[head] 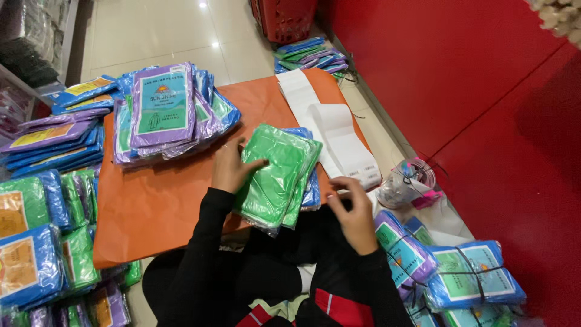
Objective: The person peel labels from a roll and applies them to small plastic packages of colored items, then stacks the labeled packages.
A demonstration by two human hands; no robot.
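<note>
Green packet stack (278,175) lies under the flat left hand (230,166); right hand (354,212) pinches a label beside it.

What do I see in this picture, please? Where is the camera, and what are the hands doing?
The camera sits on a person's head and looks down, so both arms in black sleeves are that person's own. The left hand rests on a green plastic packet lying on an orange board. The right hand pinches something too small to tell, beside a strip of white labels. A pile of purple and blue packets also lies on the board; more packets lie around on the floor.
</note>
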